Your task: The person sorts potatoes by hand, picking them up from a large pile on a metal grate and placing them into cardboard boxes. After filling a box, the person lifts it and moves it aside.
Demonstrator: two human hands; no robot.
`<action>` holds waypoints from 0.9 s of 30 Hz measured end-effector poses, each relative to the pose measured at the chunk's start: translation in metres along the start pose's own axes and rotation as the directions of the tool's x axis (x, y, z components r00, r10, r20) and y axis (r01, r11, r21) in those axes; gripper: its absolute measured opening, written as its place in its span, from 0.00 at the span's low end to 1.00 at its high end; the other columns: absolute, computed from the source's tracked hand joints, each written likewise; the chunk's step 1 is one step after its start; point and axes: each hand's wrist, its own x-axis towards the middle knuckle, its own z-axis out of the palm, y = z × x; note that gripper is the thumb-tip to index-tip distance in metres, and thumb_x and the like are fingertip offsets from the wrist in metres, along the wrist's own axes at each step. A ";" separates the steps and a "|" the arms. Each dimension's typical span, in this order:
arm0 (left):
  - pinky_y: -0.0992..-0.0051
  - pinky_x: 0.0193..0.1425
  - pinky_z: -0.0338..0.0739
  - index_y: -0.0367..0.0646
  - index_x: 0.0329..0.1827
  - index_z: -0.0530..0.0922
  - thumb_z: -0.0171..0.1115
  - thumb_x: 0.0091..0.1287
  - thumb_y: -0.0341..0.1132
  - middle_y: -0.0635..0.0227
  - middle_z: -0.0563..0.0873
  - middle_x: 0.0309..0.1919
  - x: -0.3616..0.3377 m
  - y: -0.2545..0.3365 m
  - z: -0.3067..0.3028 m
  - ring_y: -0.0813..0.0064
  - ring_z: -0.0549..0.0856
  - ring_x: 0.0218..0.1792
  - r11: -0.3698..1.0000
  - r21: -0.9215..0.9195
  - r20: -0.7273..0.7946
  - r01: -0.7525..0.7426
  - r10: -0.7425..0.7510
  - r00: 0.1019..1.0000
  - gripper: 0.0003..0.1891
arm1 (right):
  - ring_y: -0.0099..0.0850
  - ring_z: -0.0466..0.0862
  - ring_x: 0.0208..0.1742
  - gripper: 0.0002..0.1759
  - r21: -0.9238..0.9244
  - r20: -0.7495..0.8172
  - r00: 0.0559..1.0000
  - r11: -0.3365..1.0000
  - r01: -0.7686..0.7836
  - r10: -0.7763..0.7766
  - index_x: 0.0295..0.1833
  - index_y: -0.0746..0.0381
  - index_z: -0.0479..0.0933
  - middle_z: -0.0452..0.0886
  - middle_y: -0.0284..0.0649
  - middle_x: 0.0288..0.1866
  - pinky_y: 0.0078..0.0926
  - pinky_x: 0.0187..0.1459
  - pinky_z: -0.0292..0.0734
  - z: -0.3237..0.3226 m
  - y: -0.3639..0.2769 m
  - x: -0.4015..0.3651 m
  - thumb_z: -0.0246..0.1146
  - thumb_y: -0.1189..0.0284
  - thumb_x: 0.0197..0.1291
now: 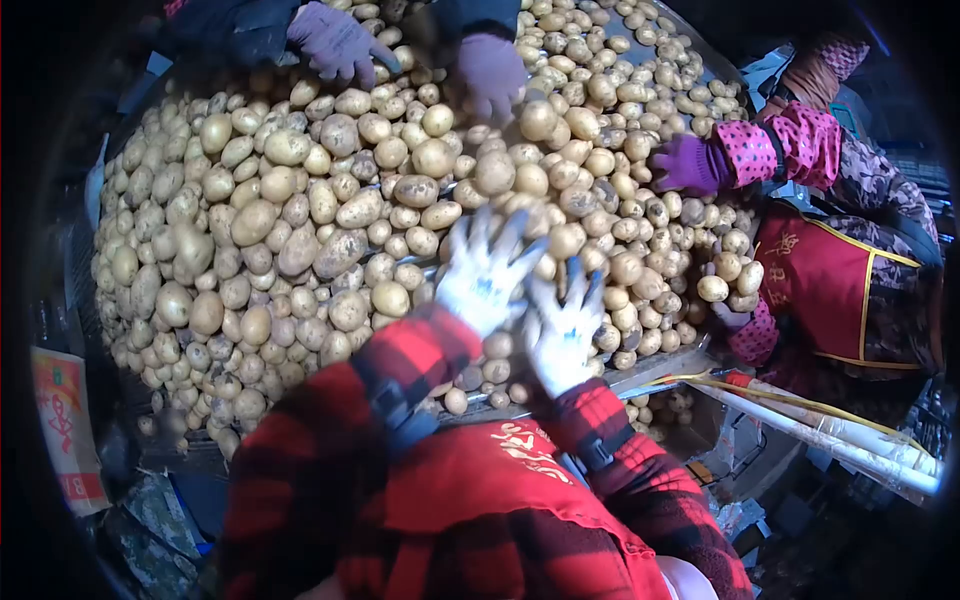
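A broad heap of potatoes [254, 222] covers the sorting table, pale brown, some with dark dirt patches. My left hand [484, 275], in a white glove with greyish-blue fingertips, lies over the potatoes near the middle with its fingers spread. Just to its right and a little closer to me, my right hand [563, 335] wears a matching glove. Its fingers are also stretched apart over the potatoes. Neither hand is closed around a potato. The potatoes directly under both palms are hidden.
Across the heap a co-worker's two purple-gloved hands [492, 75] reach in. At the right, another person in a red apron [825, 285] has a purple glove [690, 165] on the potatoes. A white pipe [830, 440] runs at lower right; a printed carton [68, 430] stands at left.
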 end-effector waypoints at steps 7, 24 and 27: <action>0.32 0.83 0.54 0.68 0.83 0.69 0.62 0.73 0.47 0.56 0.59 0.87 0.096 0.013 0.033 0.34 0.63 0.80 1.000 0.011 -0.232 0.013 -0.010 0.973 0.33 | 0.64 0.70 0.77 0.21 -0.031 -0.175 0.981 0.995 -0.090 0.083 0.68 0.50 0.82 0.69 0.63 0.80 0.60 0.76 0.68 0.021 0.088 0.121 0.64 0.67 0.71; 0.49 0.81 0.70 0.49 0.87 0.59 0.54 0.85 0.55 0.58 0.70 0.80 -0.072 -0.048 -0.004 0.55 0.74 0.78 -0.903 -0.429 0.474 -0.025 -0.249 0.844 0.34 | 0.53 0.82 0.67 0.20 0.494 0.490 0.850 0.865 -0.088 -0.194 0.60 0.62 0.85 0.83 0.53 0.65 0.46 0.66 0.81 -0.021 -0.050 0.191 0.66 0.66 0.67; 0.44 0.75 0.78 0.53 0.81 0.65 0.53 0.83 0.56 0.57 0.73 0.77 -0.067 -0.046 -0.008 0.52 0.79 0.72 -0.994 -0.075 0.488 -0.076 -0.103 0.867 0.30 | 0.49 0.84 0.67 0.26 0.739 0.368 0.719 0.655 0.159 -0.590 0.67 0.61 0.82 0.85 0.51 0.64 0.44 0.70 0.77 -0.019 -0.045 0.164 0.71 0.65 0.66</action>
